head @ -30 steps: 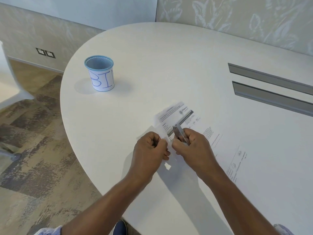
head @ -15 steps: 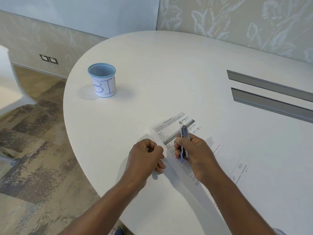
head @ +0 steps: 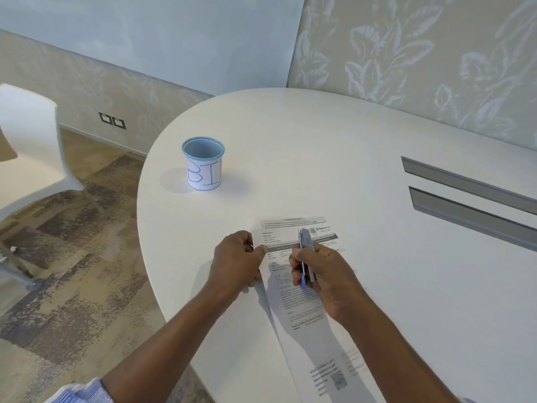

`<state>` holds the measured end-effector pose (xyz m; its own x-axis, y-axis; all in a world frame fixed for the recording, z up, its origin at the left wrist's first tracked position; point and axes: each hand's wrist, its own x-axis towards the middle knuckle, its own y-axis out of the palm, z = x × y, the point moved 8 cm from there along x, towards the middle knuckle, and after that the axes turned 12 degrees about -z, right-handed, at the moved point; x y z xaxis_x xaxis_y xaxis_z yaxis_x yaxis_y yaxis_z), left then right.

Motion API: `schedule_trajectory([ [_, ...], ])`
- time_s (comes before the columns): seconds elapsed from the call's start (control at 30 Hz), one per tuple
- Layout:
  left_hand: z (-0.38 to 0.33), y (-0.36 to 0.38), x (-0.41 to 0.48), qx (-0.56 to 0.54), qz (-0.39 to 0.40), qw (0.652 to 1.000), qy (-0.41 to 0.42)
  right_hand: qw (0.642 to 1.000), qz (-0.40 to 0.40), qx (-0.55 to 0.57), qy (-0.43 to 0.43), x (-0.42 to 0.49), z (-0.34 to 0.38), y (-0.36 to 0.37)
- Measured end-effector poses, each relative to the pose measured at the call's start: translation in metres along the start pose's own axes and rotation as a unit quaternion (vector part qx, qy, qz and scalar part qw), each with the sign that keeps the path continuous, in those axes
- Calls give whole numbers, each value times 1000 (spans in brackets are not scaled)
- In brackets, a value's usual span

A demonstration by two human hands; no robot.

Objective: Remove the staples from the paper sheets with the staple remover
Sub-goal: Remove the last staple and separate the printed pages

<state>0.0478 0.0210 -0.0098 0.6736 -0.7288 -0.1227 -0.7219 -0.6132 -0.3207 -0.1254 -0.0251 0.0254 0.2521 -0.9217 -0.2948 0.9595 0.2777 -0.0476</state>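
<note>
On the white table [head: 334, 158], nearest the person, the sheets [head: 308, 309] lie flat with their long axis running from the near edge away toward the far side, tilted slightly leftward; the printed header is at the far end. Over the far part of the sheets, the right hand [head: 325, 274] is wrapped around the remover [head: 306, 254], fingers curled closed on its metal body. The remover's long axis follows nearly the same line as the sheets: its blue-tipped end points back toward the person, its metal nose points away and pokes out past the fingers over the header. Whether the nose touches the sheets cannot be told. Just left of the remover, the left hand [head: 236, 261] rests at the sheets' left edge, fingers curled in, thumb pressing the paper; whether it pinches anything is unclear. Farther off, well left of the sheets, a blue mesh cup [head: 203, 167] labelled "BIN" stands upright.
</note>
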Motion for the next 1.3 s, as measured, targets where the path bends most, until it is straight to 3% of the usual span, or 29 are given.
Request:
schedule_trajectory([
  [0.27,-4,-33,41,46,-78,995,38,997,51,-37,-47,54,59,50],
  [0.7,-5,-34,43,57,-71,995,42,991,32,-117,-53,144,139,135],
  [1.3,0,-31,48,53,-74,995,44,924,32,-356,-134,190,165,195],
])
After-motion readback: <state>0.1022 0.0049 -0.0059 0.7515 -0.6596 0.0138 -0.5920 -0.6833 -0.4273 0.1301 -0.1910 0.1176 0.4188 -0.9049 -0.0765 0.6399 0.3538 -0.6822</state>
